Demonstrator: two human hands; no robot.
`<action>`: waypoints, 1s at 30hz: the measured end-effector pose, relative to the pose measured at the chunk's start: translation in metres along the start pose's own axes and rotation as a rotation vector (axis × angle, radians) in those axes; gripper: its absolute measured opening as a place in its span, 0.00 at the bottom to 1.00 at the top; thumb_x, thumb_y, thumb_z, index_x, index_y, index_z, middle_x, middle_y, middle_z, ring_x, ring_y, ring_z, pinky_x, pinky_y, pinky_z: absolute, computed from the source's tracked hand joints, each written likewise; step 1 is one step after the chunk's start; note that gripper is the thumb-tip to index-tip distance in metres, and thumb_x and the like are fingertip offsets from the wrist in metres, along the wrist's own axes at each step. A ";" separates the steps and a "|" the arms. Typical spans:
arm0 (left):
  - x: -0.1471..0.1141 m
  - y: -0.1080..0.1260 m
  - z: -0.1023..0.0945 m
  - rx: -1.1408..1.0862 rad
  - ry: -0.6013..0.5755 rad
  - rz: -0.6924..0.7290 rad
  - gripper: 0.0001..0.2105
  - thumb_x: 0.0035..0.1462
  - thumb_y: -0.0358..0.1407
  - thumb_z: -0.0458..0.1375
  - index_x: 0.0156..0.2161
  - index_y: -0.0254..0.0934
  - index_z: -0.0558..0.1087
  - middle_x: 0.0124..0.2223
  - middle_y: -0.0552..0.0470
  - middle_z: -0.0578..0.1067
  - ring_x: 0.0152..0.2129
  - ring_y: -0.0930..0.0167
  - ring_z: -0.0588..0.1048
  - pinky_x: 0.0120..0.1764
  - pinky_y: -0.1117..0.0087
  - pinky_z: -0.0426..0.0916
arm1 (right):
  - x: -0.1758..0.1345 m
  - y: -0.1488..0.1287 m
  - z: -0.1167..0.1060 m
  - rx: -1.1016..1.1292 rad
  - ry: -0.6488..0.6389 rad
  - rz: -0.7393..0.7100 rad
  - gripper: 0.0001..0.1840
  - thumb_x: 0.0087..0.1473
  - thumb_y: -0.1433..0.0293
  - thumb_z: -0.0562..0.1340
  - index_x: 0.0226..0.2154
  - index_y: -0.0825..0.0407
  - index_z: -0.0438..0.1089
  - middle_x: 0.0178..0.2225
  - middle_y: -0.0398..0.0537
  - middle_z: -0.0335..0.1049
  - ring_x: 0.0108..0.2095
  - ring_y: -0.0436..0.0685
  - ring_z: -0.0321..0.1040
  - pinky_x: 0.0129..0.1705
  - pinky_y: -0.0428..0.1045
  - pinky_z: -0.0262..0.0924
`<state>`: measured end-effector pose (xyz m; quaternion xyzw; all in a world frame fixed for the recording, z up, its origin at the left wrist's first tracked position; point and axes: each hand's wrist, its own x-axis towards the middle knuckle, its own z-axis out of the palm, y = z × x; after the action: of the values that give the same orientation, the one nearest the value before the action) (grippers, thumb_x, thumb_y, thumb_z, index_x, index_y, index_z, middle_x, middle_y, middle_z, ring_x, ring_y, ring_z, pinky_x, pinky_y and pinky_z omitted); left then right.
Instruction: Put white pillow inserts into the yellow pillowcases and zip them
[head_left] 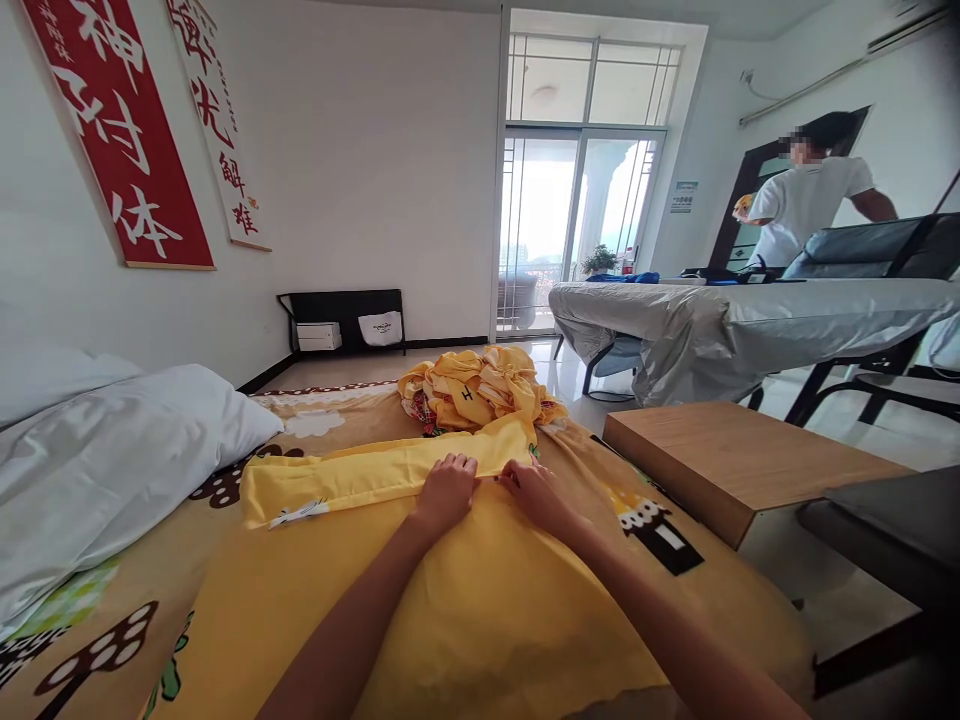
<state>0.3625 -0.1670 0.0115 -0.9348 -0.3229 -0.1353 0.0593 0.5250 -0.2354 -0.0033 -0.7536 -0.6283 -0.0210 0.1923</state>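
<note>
A yellow printed bedding cloth lies spread before me on the bed, its far edge turned over into a long flat band. My left hand is closed at the middle of this band, fingers curled over the fabric. Just to its right, my right hand pinches the same edge, and a small gap separates the two hands. Beyond the band sits a crumpled heap of yellow patterned cloth, with a black letter showing on it. Fingertips of both hands are partly hidden.
White bedding is piled at the left on a brown patterned bed sheet. A wooden box-like table stands right of the bed. Behind it is a table with a silvery cover; a person in a white shirt stands beyond.
</note>
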 end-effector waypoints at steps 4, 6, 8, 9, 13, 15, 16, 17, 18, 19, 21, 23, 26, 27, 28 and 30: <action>-0.004 0.002 -0.012 0.034 -0.034 0.030 0.11 0.62 0.30 0.48 0.46 0.31 0.69 0.45 0.42 0.73 0.44 0.63 0.70 0.46 0.64 0.67 | -0.001 0.010 -0.010 -0.107 -0.028 0.104 0.13 0.61 0.72 0.51 0.36 0.56 0.71 0.37 0.56 0.74 0.37 0.58 0.71 0.34 0.48 0.53; -0.007 0.005 -0.020 0.055 -0.059 0.060 0.11 0.62 0.29 0.48 0.45 0.30 0.69 0.45 0.41 0.73 0.44 0.63 0.70 0.45 0.64 0.68 | -0.004 0.017 -0.015 -0.159 -0.051 0.149 0.13 0.60 0.72 0.52 0.37 0.57 0.71 0.36 0.59 0.74 0.36 0.61 0.72 0.33 0.49 0.55; -0.009 0.010 -0.028 0.077 -0.076 0.089 0.11 0.60 0.27 0.47 0.45 0.30 0.69 0.44 0.40 0.73 0.43 0.62 0.71 0.44 0.63 0.68 | -0.008 0.023 -0.018 -0.205 -0.076 0.178 0.13 0.59 0.73 0.52 0.36 0.58 0.72 0.36 0.62 0.74 0.36 0.63 0.73 0.33 0.50 0.56; -0.011 0.012 -0.032 0.086 -0.081 0.099 0.12 0.59 0.25 0.47 0.45 0.30 0.69 0.44 0.40 0.73 0.43 0.62 0.71 0.44 0.62 0.69 | -0.010 0.024 -0.019 -0.222 -0.086 0.186 0.14 0.58 0.74 0.52 0.36 0.58 0.73 0.36 0.63 0.74 0.36 0.65 0.73 0.33 0.50 0.57; -0.020 0.022 -0.041 0.110 -0.082 0.123 0.14 0.56 0.22 0.46 0.45 0.30 0.68 0.44 0.40 0.72 0.42 0.62 0.71 0.44 0.61 0.69 | -0.018 0.025 -0.021 -0.254 -0.080 0.196 0.15 0.59 0.74 0.51 0.37 0.58 0.72 0.37 0.62 0.75 0.38 0.66 0.73 0.33 0.50 0.57; -0.025 0.023 -0.042 0.115 -0.079 0.117 0.13 0.57 0.23 0.46 0.45 0.30 0.68 0.44 0.41 0.72 0.41 0.62 0.71 0.43 0.61 0.69 | -0.021 0.026 -0.023 -0.248 -0.056 0.201 0.14 0.60 0.72 0.51 0.37 0.57 0.72 0.37 0.60 0.75 0.38 0.65 0.73 0.33 0.50 0.56; -0.027 0.023 -0.042 0.115 -0.078 0.114 0.12 0.58 0.24 0.45 0.45 0.31 0.67 0.44 0.41 0.72 0.41 0.62 0.71 0.43 0.61 0.69 | -0.023 0.026 -0.025 -0.229 -0.043 0.206 0.13 0.60 0.70 0.52 0.37 0.56 0.71 0.36 0.58 0.75 0.38 0.63 0.73 0.32 0.49 0.55; -0.030 0.023 -0.043 0.114 -0.079 0.113 0.12 0.59 0.25 0.45 0.44 0.31 0.67 0.43 0.42 0.72 0.40 0.63 0.71 0.43 0.62 0.70 | -0.025 0.027 -0.026 -0.204 -0.030 0.211 0.13 0.60 0.69 0.52 0.36 0.55 0.71 0.35 0.55 0.76 0.38 0.62 0.73 0.32 0.48 0.54; -0.031 0.022 -0.043 0.112 -0.081 0.116 0.11 0.60 0.26 0.44 0.44 0.32 0.67 0.43 0.43 0.72 0.40 0.63 0.71 0.43 0.62 0.70 | -0.027 0.028 -0.027 -0.175 -0.020 0.218 0.12 0.60 0.68 0.53 0.35 0.53 0.71 0.34 0.53 0.76 0.37 0.60 0.73 0.31 0.48 0.53; -0.032 0.021 -0.042 0.110 -0.085 0.122 0.11 0.61 0.26 0.44 0.44 0.33 0.67 0.43 0.44 0.72 0.40 0.63 0.71 0.43 0.62 0.70 | -0.030 0.029 -0.027 -0.150 -0.009 0.227 0.11 0.60 0.67 0.53 0.34 0.52 0.70 0.33 0.51 0.76 0.36 0.59 0.73 0.31 0.47 0.52; -0.034 0.021 -0.041 0.110 -0.091 0.132 0.11 0.62 0.27 0.43 0.44 0.33 0.67 0.43 0.44 0.72 0.40 0.64 0.71 0.42 0.63 0.70 | -0.035 0.030 -0.024 -0.136 0.004 0.243 0.11 0.61 0.66 0.53 0.35 0.51 0.70 0.32 0.49 0.76 0.35 0.58 0.73 0.30 0.47 0.51; -0.034 0.021 -0.038 0.111 -0.094 0.133 0.11 0.61 0.26 0.43 0.44 0.33 0.67 0.43 0.44 0.72 0.40 0.64 0.71 0.40 0.63 0.70 | -0.039 0.032 -0.019 -0.174 -0.007 0.251 0.12 0.61 0.65 0.53 0.36 0.51 0.70 0.32 0.50 0.76 0.36 0.59 0.73 0.30 0.48 0.52; -0.035 0.021 -0.032 0.115 -0.097 0.129 0.11 0.61 0.26 0.44 0.45 0.34 0.66 0.43 0.45 0.72 0.40 0.64 0.71 0.38 0.65 0.71 | -0.038 0.035 -0.012 -0.231 -0.018 0.253 0.15 0.63 0.63 0.51 0.38 0.52 0.71 0.32 0.53 0.75 0.36 0.62 0.73 0.33 0.49 0.56; -0.035 0.021 -0.031 0.116 -0.096 0.127 0.11 0.61 0.26 0.44 0.45 0.34 0.67 0.44 0.45 0.72 0.40 0.64 0.70 0.38 0.65 0.71 | -0.036 0.036 -0.011 -0.228 -0.003 0.255 0.16 0.63 0.63 0.51 0.39 0.53 0.71 0.32 0.54 0.75 0.35 0.62 0.73 0.34 0.50 0.57; -0.034 0.021 -0.029 0.116 -0.092 0.123 0.11 0.61 0.27 0.44 0.45 0.34 0.67 0.44 0.45 0.72 0.41 0.63 0.70 0.38 0.65 0.71 | -0.033 0.037 -0.011 -0.209 0.028 0.249 0.15 0.63 0.63 0.52 0.41 0.53 0.71 0.33 0.54 0.75 0.36 0.62 0.73 0.35 0.51 0.58; -0.032 0.018 -0.029 0.117 -0.074 0.104 0.12 0.62 0.27 0.44 0.45 0.34 0.67 0.45 0.44 0.72 0.42 0.63 0.70 0.40 0.64 0.70 | -0.025 0.037 -0.010 -0.126 0.127 0.183 0.14 0.60 0.66 0.55 0.45 0.55 0.69 0.40 0.56 0.75 0.42 0.62 0.71 0.41 0.52 0.60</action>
<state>0.3432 -0.2058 0.0291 -0.9496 -0.2833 -0.0784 0.1086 0.5577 -0.2670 -0.0105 -0.8156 -0.5407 -0.0905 0.1853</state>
